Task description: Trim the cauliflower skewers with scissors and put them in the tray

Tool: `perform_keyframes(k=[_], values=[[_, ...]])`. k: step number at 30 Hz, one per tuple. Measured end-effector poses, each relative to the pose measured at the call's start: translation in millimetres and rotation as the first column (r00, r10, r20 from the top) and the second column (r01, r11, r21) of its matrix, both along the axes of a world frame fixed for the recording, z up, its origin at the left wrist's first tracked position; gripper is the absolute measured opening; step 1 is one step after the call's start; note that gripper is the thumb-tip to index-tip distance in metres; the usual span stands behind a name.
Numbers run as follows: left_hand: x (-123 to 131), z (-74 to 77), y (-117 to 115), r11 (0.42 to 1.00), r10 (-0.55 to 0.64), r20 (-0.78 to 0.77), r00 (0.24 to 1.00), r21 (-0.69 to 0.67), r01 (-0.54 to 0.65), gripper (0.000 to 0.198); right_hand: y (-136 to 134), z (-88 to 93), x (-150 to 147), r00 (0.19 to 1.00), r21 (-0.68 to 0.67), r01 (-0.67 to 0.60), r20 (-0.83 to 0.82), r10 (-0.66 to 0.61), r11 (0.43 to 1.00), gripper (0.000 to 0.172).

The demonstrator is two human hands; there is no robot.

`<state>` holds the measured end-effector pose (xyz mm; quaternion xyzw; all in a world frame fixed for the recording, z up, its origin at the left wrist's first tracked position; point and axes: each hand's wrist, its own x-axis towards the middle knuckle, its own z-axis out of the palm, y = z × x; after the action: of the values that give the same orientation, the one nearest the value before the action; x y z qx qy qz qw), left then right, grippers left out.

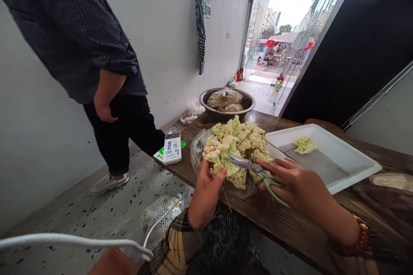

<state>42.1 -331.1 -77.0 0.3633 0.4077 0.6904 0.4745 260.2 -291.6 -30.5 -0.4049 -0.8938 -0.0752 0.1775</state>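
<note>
My left hand (204, 193) grips a cauliflower piece (222, 157) at the near edge of a pile of cauliflower florets (245, 137) lying on a clear plastic bag. In my right hand (298, 187) are green-handled scissors (254, 167), fingers through the loops. Their blades point left into the piece that the left hand holds. A white tray (348, 157) sits to the right of the pile. It holds one cut floret (305, 145).
A wooden table (284, 223) carries everything. A metal basin (247, 103) with bagged food sits at its far end. A white device with a label (172, 148) stands on the table's left corner. A person in dark clothes (97, 60) stands at left. A white cable (64, 240) crosses the foreground.
</note>
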Motion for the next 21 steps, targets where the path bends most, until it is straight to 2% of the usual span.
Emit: perform_keyframes(k=[6,13,17,21], values=[[1,-0.2,-1,0.997,-0.078,0.08,0.994,0.001,0.078,0.059,7,0.9,-3,0.998,0.005,-0.02,0.065,0.019,1.0,0.039],[0,-3.3,0,0.999,-0.047,0.032,0.998,-0.01,0.047,0.056,13,-10.2,-2,0.996,0.106,-0.041,0.082,0.032,0.994,0.036],[-3,-3.0,1,1.0,-0.023,-0.021,1.0,-0.007,0.023,0.058,10,-10.2,-3,0.997,0.036,-0.067,0.028,0.066,0.997,0.033],[-5,-1.9,2,1.0,-0.017,-0.05,0.999,0.001,0.017,0.059,5,-0.4,-5,1.0,-0.035,-0.011,0.015,0.011,0.999,0.037]])
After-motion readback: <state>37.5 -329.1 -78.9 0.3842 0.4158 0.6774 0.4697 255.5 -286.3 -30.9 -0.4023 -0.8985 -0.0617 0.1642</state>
